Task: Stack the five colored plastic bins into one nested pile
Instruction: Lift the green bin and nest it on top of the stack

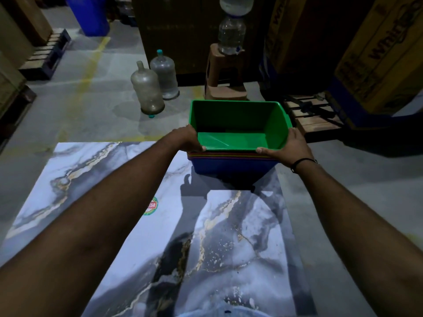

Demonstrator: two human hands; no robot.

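Note:
A green bin (238, 121) sits nested on top of a pile of bins at the far right of the marble-patterned table (128, 225). Under its rim show thin edges of red, yellow and purple bins, and the blue bin (233, 168) is the outermost at the bottom. My left hand (186, 138) grips the pile's near left corner at the rim. My right hand (290, 145) grips the near right corner, thumb over the green rim. A black band is on my right wrist.
Two large clear water jugs (147, 88) stand on the concrete floor beyond the table. A brown plastic stool (225, 74) with an upturned bottle is behind the bins. Cardboard boxes (375, 53) on a pallet stand at the right, wooden pallets at the far left.

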